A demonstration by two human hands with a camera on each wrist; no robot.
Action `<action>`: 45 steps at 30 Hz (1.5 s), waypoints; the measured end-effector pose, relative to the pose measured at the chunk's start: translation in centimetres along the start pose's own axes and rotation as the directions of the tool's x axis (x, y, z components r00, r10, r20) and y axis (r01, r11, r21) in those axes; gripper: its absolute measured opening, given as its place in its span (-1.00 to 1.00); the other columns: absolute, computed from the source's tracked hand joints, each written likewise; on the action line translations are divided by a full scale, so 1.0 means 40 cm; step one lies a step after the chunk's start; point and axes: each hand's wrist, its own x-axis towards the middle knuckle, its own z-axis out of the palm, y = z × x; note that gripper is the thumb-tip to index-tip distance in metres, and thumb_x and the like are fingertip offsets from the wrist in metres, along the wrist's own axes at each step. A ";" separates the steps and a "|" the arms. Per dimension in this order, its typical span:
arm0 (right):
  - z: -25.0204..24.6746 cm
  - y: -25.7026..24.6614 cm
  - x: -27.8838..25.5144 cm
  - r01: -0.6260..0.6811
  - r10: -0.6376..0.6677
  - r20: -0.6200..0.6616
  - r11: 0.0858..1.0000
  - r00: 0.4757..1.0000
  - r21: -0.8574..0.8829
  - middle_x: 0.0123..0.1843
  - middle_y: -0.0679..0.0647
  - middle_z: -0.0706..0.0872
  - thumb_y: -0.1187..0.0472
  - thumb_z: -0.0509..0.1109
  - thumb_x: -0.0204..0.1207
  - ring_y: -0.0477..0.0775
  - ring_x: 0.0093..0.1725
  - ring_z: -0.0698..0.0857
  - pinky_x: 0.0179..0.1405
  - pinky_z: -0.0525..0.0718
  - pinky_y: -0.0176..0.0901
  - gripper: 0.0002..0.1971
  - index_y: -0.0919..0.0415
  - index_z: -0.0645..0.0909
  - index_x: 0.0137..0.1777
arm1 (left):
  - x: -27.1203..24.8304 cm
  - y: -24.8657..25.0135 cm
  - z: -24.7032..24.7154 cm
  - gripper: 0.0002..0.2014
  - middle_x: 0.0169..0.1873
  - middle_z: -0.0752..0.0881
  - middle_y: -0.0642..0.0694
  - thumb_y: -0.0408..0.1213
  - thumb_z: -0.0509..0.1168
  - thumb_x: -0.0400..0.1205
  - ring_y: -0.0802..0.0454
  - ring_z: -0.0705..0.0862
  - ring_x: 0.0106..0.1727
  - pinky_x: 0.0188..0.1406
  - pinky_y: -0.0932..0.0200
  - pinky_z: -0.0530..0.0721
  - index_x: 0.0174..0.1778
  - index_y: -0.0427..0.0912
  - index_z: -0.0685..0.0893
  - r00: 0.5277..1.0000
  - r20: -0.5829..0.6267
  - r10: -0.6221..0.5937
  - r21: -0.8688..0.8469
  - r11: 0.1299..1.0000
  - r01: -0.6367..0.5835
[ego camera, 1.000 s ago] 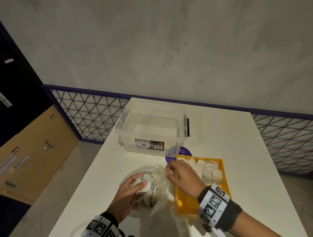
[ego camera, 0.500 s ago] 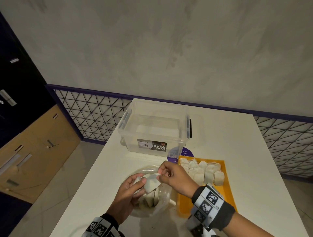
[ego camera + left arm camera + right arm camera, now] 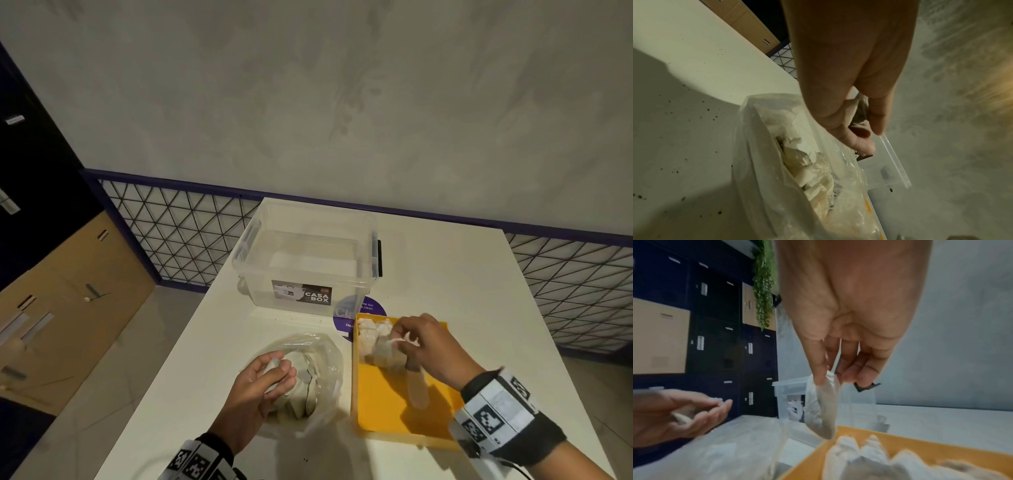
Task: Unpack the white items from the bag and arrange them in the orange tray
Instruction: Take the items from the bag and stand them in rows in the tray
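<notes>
A clear plastic bag (image 3: 322, 353) lies open on the white table, with several white packets (image 3: 807, 170) inside. My left hand (image 3: 274, 373) is over the bag's mouth, fingers curled round a white packet (image 3: 853, 110). To the right is the orange tray (image 3: 387, 404), its far end filled with several white packets (image 3: 371, 335). My right hand (image 3: 402, 339) hovers over those packets and pinches another white packet (image 3: 826, 408) by its top edge, so that it hangs down just above the tray's (image 3: 920, 451) near-left corner.
A clear lidless storage box (image 3: 305, 263) labelled CASA BOX stands behind the bag and tray. A purple round sticker (image 3: 363, 311) shows between box and tray. The table's left edge (image 3: 164, 370) drops to the floor. A wire-mesh panel runs along the wall.
My right hand has carried a white packet from the bag's mouth rightward over the tray. My left hand stays at the bag and now grips a further packet.
</notes>
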 end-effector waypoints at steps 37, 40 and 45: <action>0.141 0.188 0.016 -0.077 0.167 0.117 0.833 0.979 -0.547 0.22 0.13 0.65 0.16 0.14 0.61 0.10 0.21 0.58 0.21 0.50 -0.17 -0.71 0.10 0.65 0.19 | -0.003 0.000 0.012 -0.63 -0.16 0.70 -0.23 -0.46 0.50 0.45 0.01 0.75 -0.20 -0.18 0.24 0.79 0.16 -0.32 0.62 1.000 0.017 0.004 0.040 0.999 -0.004; 0.117 0.183 0.037 -0.037 0.122 0.107 0.809 0.987 -0.586 0.21 0.14 0.69 0.21 0.12 0.62 0.15 0.25 0.55 0.20 0.46 -0.12 -0.69 0.13 0.67 0.18 | -0.001 -0.002 0.017 -0.76 -0.15 0.69 -0.23 -0.50 0.37 0.57 0.01 0.75 -0.22 -0.15 0.24 0.80 0.15 -0.32 0.62 1.000 0.008 -0.009 0.053 0.999 0.009; 0.084 0.174 0.064 -0.017 0.088 0.087 0.796 0.992 -0.605 0.21 0.11 0.70 0.21 0.16 0.57 0.13 0.26 0.58 0.19 0.50 -0.14 -0.72 0.14 0.64 0.16 | -0.004 0.001 0.021 -0.71 -0.19 0.72 -0.23 -0.49 0.43 0.53 0.02 0.76 -0.25 -0.14 0.24 0.80 0.16 -0.31 0.62 1.000 -0.007 -0.010 0.075 0.997 0.010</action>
